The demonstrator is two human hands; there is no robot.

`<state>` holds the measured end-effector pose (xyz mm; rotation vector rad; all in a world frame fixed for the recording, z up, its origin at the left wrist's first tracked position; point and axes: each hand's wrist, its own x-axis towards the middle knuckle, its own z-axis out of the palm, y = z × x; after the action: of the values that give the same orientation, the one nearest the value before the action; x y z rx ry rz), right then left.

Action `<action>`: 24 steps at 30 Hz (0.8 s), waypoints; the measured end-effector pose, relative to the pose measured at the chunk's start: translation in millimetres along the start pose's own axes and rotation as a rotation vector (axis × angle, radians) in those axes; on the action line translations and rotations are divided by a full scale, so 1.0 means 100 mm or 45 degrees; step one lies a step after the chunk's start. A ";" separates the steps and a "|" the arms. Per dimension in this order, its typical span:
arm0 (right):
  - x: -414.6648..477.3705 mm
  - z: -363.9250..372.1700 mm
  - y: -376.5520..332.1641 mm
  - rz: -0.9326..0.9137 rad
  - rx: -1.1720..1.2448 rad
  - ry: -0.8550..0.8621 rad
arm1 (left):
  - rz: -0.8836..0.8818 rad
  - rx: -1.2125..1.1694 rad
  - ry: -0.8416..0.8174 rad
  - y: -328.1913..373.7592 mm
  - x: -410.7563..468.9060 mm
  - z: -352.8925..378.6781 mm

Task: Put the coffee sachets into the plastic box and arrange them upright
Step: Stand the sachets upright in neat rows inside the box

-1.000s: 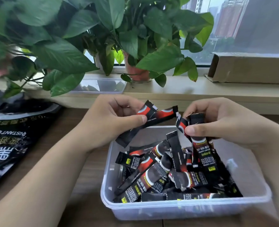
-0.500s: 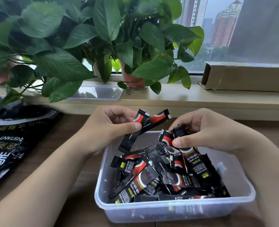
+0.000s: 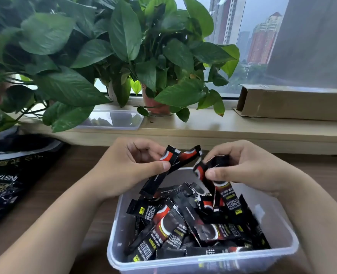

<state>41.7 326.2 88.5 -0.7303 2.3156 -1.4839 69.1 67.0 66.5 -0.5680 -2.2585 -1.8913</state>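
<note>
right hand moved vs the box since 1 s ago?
Yes. The right hand, pinching coffee sachets, sits closer to the left hand and slightly lower over the plastic box's far edge than before.

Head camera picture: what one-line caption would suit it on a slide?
Both hands, left hand and right hand, pinch coffee sachets above a jumbled plastic box.

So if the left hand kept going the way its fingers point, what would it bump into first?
Probably the right hand. The left hand points across toward it, and the black and red coffee sachets it holds nearly meet the other bundle; depth is hard to judge.
</note>
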 end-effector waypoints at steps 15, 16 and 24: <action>-0.16 0.10 -0.10 -0.022 -0.234 0.276 | 0.096 0.240 0.049 -0.01 -0.02 0.13; -0.17 0.11 -0.12 -0.029 -0.212 0.322 | 0.092 0.249 0.052 0.00 -0.02 0.14; -0.43 0.19 -0.31 -0.009 -0.205 0.314 | 0.126 0.261 0.062 0.03 -0.03 0.15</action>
<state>94.9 326.1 107.6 -0.6262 2.6437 -1.4769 75.5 81.0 65.5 -0.5845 -2.3101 -1.5872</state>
